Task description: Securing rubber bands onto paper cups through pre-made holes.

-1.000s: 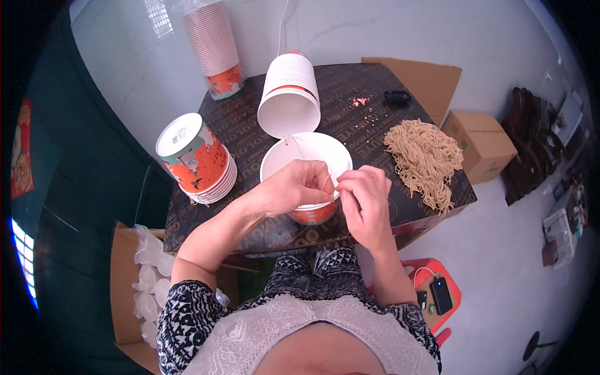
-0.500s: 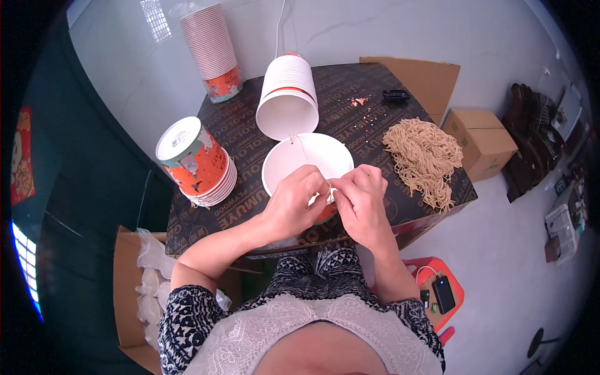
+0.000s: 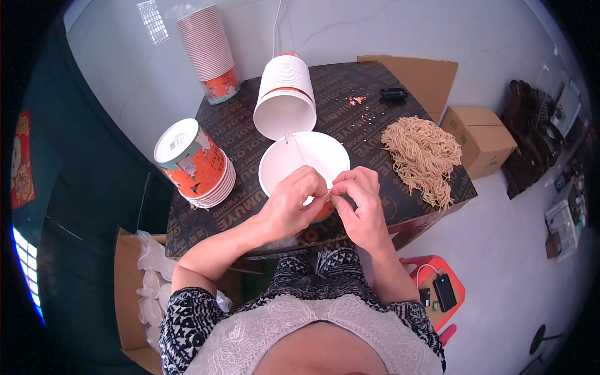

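A white paper bucket stands mouth up near the table's front edge, with a little orange outside showing below my fingers. A thin tan string runs from its far rim across the mouth toward my hands. At the near rim, my left hand pinches the string between thumb and fingertips. Opposite it, my right hand also has thumb and forefinger closed on the string, the fingertips of both hands almost touching. Whether the string is knotted there is hidden by the fingers.
A heap of tan strings lies at the table's right. Nested buckets lie on their side behind; an upside-down orange stack stands left, a wrapped tall stack at far left. Crumbs and a black object lie far right.
My right fingers have lifted and spread slightly from the left ones, the string still pinched at the near rim. The left hand has barely moved.
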`<state>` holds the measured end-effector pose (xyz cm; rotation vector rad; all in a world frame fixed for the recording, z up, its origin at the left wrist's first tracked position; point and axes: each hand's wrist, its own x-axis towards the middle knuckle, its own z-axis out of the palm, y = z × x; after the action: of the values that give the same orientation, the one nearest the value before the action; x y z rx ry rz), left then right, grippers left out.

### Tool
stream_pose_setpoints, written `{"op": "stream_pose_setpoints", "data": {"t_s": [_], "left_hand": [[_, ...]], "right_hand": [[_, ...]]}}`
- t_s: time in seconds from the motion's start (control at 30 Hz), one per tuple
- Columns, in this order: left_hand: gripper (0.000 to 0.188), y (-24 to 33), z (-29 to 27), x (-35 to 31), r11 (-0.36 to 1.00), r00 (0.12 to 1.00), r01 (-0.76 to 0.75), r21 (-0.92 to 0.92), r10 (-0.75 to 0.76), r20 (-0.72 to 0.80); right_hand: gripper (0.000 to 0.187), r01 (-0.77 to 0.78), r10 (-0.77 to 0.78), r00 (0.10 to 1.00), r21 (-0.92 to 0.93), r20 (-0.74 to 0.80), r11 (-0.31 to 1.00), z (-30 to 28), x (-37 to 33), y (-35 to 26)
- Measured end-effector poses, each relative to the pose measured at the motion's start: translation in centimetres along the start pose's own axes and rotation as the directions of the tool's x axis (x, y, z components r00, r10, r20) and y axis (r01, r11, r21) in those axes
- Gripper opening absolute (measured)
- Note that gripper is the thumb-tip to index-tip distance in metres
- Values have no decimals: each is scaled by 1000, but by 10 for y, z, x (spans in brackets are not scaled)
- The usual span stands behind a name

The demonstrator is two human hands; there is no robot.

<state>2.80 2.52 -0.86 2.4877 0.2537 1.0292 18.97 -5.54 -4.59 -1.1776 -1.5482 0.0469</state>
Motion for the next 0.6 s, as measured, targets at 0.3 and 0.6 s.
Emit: {"op": "stream_pose_setpoints", "data": {"t_s": [0.3, 0.6], "left_hand": [[5, -5, -12, 5, 843, 898, 433, -321, -370, 239], [10, -12, -12, 9, 831, 849, 528, -173, -513, 128]], "right_hand": [[14, 118, -123, 988, -56, -98, 991, 6, -7, 2], [11, 176, -185, 982, -196, -31, 965, 2, -20, -11]]}}
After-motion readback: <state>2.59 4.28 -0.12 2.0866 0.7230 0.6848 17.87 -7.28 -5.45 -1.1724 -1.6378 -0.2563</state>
